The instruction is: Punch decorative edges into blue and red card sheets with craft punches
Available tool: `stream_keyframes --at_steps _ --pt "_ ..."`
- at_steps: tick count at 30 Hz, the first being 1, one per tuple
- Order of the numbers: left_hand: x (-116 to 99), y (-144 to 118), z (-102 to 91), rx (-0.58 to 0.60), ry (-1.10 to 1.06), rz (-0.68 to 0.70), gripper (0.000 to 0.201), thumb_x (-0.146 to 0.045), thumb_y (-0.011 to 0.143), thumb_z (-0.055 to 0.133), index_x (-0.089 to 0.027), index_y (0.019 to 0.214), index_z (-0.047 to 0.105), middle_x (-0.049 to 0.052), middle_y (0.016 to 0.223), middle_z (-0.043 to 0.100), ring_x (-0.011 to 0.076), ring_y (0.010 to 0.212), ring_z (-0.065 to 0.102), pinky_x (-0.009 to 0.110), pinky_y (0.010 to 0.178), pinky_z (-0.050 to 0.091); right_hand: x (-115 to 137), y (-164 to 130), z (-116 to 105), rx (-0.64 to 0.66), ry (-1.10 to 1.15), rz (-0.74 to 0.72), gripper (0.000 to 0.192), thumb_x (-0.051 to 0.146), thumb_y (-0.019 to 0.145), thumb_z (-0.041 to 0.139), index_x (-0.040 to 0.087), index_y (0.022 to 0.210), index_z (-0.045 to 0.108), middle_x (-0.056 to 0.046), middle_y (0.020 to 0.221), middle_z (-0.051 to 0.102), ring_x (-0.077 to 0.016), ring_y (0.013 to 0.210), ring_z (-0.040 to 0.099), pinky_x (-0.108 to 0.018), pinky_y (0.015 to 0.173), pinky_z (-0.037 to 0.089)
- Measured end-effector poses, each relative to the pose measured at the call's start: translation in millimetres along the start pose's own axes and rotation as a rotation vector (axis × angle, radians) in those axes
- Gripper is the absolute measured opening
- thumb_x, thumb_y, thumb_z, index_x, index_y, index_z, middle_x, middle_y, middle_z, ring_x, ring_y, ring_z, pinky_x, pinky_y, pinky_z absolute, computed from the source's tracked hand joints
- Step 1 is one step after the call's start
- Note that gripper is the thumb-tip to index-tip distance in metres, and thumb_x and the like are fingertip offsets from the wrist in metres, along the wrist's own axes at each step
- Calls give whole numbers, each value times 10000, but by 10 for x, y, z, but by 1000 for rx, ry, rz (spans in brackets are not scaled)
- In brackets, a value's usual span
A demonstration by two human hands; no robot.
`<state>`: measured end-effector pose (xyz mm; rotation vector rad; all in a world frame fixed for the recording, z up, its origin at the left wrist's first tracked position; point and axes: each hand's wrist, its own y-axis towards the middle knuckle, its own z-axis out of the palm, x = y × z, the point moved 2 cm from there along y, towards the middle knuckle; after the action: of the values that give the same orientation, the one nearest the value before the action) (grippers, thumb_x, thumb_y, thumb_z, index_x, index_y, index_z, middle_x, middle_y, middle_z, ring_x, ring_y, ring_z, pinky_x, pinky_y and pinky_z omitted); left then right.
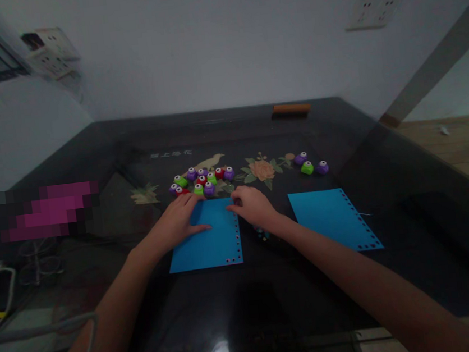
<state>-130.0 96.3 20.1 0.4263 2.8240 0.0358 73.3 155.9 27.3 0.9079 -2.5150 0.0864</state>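
Note:
A blue sheet of paper [208, 246] lies on the dark table, with holes along its right edge and a few at its bottom right. My left hand [182, 218] rests flat on its upper left part, thumb apart from the fingers. At the sheet's top right corner my right hand [252, 205] is closed, fingertips pinching the edge; anything small between them is hidden. Beneath my right wrist are small bluish bits [262, 234]. To the right lies a second blue sheet [324, 219], holed along its right and bottom edges.
Several small purple, green and red one-eyed pieces [202, 181] cluster behind the left sheet. Three more, including a green one [307, 168], sit farther right. A brown cylinder [292, 109] lies near the wall. Glasses [41, 266] and a blurred pink item [58, 210] are at left.

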Motion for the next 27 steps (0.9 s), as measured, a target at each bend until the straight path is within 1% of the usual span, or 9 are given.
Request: stream_keyframes --at_steps 3,6,10,13,15,18,21,24,27 --pt "13 2 -19 -28 -17 7 583 -485 744 656 -178 1206 479 127 1184 546 299 1105 518 435 933 410 -10 8 -27 34 134 36 245 310 824 615 166 634 561 -14 651 585 -142 635 541 -262 565 333" --pt "23 9 -38 -54 -46 3 561 -497 760 636 -185 1202 487 119 1175 544 297 1100 519 443 938 413 -15 7 -39 65 313 56 314 271 820 610 176 554 472 14 542 531 -126 560 547 -248 537 343" --pt "6 21 -83 -87 -113 -33 466 -489 816 570 -194 1171 511 104 1165 560 281 1117 515 445 971 399 -46 9 -33 129 559 110 328 222 821 595 187 544 424 37 471 500 -108 476 547 -230 498 372" --pt "2 24 -137 -183 -158 -73 430 -473 849 524 -188 1171 517 99 1175 569 273 1135 511 454 996 380 -93 21 -58 150 655 139 308 212 819 594 184 550 449 26 480 529 -106 473 551 -225 485 381" --pt "15 20 -174 -268 -214 -135 422 -465 859 506 -187 1177 517 99 1185 568 269 1124 522 456 986 392 -124 27 -101 149 691 149 294 210 816 599 179 552 473 16 492 551 -106 486 557 -225 494 392" --pt "44 14 -201 -350 -404 -275 452 -451 850 511 -188 1217 490 103 1214 565 268 1110 540 433 919 454 -154 29 -190 143 720 161 283 204 818 603 172 557 497 19 479 554 -97 475 542 -226 510 402" --pt "42 20 -194 -374 -632 -358 495 -434 811 553 -180 1227 468 113 1221 575 278 1115 550 420 879 489 -183 32 -276 132 746 196 297 198 827 598 173 551 490 26 470 552 -86 453 519 -228 508 397" --pt "-10 22 -181 -346 -833 -411 478 -440 780 590 -159 1157 501 127 1168 614 291 1062 589 425 852 510 -230 52 -349 97 777 199 289 197 824 601 174 554 501 20 491 562 -94 478 533 -240 530 410" --pt "-112 7 -170 -254 -1025 -462 453 -452 780 603 -172 1128 528 121 1128 650 284 980 634 405 783 542 -285 70 -432 40 813 176 258 199 815 609 171 573 525 15 509 561 -105 498 541 -255 544 418"
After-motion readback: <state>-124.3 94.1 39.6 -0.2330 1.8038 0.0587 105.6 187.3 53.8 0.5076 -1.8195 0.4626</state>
